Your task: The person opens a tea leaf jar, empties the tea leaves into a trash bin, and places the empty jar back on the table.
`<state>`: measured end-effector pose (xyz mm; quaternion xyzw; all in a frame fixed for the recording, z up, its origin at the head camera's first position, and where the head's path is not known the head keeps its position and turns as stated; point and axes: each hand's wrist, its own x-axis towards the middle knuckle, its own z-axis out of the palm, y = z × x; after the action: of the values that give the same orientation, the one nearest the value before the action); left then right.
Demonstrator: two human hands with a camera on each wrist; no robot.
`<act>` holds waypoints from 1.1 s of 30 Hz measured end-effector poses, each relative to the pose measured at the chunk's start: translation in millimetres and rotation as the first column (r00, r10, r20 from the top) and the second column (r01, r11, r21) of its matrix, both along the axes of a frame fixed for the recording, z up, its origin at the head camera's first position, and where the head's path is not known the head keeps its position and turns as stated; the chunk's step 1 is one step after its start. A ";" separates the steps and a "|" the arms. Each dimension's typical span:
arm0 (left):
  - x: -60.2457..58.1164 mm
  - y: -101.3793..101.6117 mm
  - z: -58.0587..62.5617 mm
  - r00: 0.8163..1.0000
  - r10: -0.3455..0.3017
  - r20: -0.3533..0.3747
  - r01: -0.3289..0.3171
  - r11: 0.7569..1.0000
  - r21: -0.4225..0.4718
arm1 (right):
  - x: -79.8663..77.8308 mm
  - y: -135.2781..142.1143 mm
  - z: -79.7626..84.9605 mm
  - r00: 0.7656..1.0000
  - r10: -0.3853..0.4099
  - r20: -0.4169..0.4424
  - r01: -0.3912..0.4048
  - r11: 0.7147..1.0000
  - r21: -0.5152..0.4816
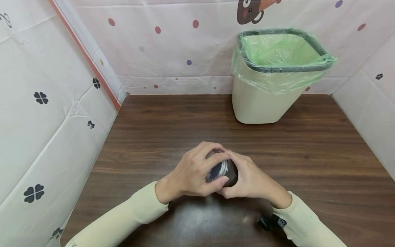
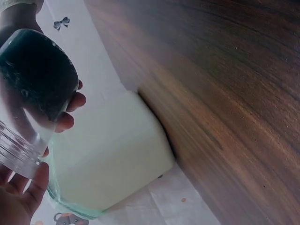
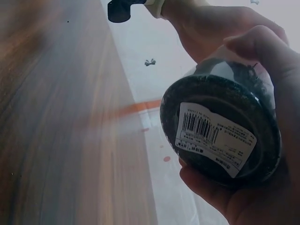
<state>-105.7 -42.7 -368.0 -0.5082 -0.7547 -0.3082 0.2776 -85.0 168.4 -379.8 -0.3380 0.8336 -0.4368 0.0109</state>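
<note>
Between both hands, above the table, is a clear jar point(image 1: 232, 174) with dark contents and a ridged, see-through top end. My left hand point(image 1: 195, 171) grips that ridged end from the left, thumb and fingers curled round it. From the other side, my right hand point(image 1: 251, 176) holds the jar's body. The jar is tilted, and its dark base point(image 3: 176, 112) faces the right wrist camera. A white barcode label point(image 3: 215, 138) is stuck on the base. In the left wrist view the ridged end point(image 2: 18, 150) shows near the left fingers; whether a lid covers it I cannot tell.
A cream bin point(image 1: 259, 99) with a green liner point(image 1: 282, 80) stands at the back right of the brown wooden table point(image 1: 148, 137). Patterned sheets point(image 1: 139, 44) hang behind and at both sides. A black device point(image 1: 267, 222) sits at the right wrist.
</note>
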 end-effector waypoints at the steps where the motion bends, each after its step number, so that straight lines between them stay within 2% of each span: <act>1: 0.3 0.2 -0.5 1.000 0.016 0.007 -0.016 1.000 0.003 | 0.0 -0.3 0.1 1.000 -0.007 -0.009 0.007 1.000 0.004; 7: 1.9 2.4 -3.1 0.993 0.101 0.059 -0.102 0.994 0.026 | -0.9 -1.3 1.2 0.996 -0.041 -0.077 0.044 0.998 0.037; 15: 4.5 5.5 -3.9 0.975 0.173 0.142 -0.181 0.983 0.044 | 0.2 -2.3 2.3 0.980 -0.087 -0.177 0.104 0.991 0.088; 20: 5.7 6.9 -3.3 0.956 0.197 0.218 -0.212 0.976 0.045 | 1.8 -4.4 1.4 0.956 -0.130 -0.264 0.157 0.984 0.086; 24: 7.1 6.9 -3.4 0.935 0.214 0.283 -0.235 0.971 0.039 | 2.3 -6.2 0.9 0.939 -0.137 -0.316 0.169 0.983 0.075; 28: 8.3 6.6 -3.7 0.916 0.227 0.329 -0.251 0.968 0.029 | 3.3 -7.2 1.2 0.929 -0.144 -0.341 0.182 0.980 0.081; 33: 8.9 6.4 -2.8 0.906 0.230 0.354 -0.253 0.967 0.018 | 3.5 -7.4 1.2 0.926 -0.150 -0.347 0.193 0.977 0.093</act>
<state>-96.9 -36.3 -370.8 -0.3391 -0.8388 -0.3806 0.1912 -81.5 161.0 -378.6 -0.3324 0.8751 -0.3185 -0.1494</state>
